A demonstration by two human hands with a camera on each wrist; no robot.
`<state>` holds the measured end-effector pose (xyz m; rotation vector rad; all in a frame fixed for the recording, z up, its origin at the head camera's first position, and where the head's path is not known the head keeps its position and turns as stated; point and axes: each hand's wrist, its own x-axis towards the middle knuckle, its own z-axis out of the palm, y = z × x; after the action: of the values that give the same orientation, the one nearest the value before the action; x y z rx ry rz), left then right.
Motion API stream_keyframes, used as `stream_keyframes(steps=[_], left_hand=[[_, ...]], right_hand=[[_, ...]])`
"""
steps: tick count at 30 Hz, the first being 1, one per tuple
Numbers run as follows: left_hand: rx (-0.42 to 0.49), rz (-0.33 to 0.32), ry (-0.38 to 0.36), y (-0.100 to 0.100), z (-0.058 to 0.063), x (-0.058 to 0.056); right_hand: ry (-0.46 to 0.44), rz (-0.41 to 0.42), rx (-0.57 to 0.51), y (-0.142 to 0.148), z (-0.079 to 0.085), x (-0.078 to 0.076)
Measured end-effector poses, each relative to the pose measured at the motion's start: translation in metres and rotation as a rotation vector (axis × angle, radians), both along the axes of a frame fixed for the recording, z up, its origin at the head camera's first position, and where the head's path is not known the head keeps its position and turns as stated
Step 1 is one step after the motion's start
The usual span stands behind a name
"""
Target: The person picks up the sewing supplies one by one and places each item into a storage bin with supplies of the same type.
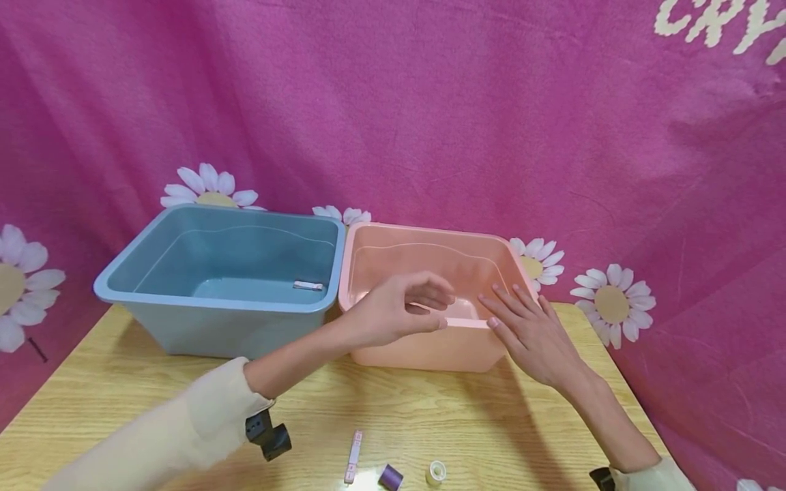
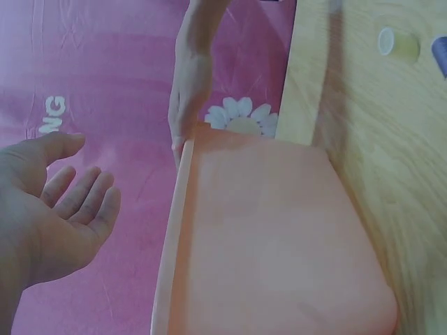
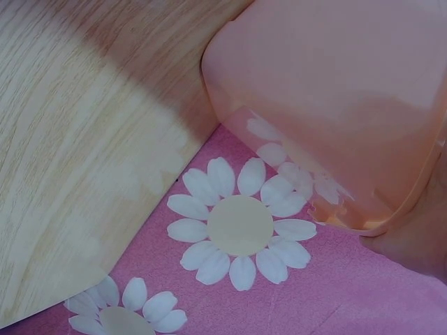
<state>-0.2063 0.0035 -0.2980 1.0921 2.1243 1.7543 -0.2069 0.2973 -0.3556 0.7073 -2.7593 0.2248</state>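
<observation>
A pink plastic bin [image 1: 424,349] stands on the table beside a larger blue bin [image 1: 227,331]. My left hand [image 1: 399,310] hovers over the pink bin's front rim, its fingers loosely bent. In the left wrist view that hand [image 2: 56,223] holds nothing and is apart from the bin wall [image 2: 272,237]. My right hand [image 1: 534,337] rests at the bin's front right corner with fingers spread and straight. The right wrist view shows only part of this hand [image 3: 419,237], against the rim. A short pink-and-white strip [image 1: 308,286] lies inside the blue bin.
Near the table's front edge lie another pink-and-white strip [image 1: 353,457], a purple thread spool [image 1: 391,477] and a pale spool [image 1: 436,472]. A magenta cloth [image 1: 430,123] with daisies hangs behind the bins and along the table's right side.
</observation>
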Motion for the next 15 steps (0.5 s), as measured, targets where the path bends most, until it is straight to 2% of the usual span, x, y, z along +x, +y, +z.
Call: stream_keyframes(steps=[8,15], left_hand=[[-0.022,0.004,-0.009,-0.008,-0.015,0.012],[-0.047,-0.006,-0.057,-0.018,-0.032,0.018]], right_hand=[[-0.007,-0.003,-0.001,-0.001,0.001,0.000],[-0.016,-0.002,0.000,-0.001,0.001,0.001]])
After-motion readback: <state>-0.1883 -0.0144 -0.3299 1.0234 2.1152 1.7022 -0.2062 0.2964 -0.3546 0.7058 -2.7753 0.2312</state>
